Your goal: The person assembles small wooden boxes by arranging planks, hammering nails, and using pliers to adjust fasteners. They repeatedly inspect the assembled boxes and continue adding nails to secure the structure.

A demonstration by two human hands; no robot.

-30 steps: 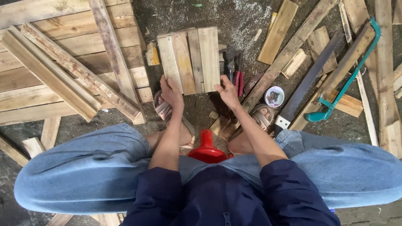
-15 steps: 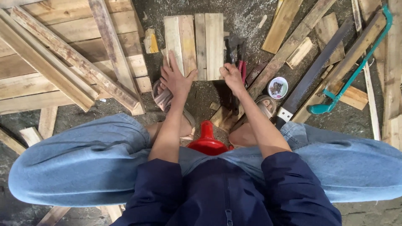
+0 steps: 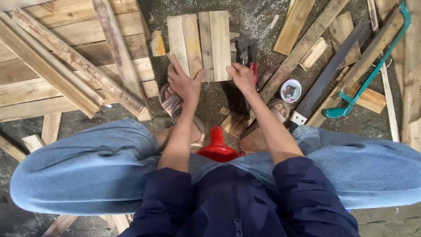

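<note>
Wooden slats (image 3: 199, 44) lie under the open left hand (image 3: 184, 83); right hand (image 3: 241, 77) curled, grip unclear.

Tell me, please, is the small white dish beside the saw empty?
Not empty: the white dish holds a dark cluster of small pieces; what they are cannot be told.

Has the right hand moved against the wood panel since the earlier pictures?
Yes. The right hand was short of the panel before; now it reaches its near right corner, beside the hammer.
</note>
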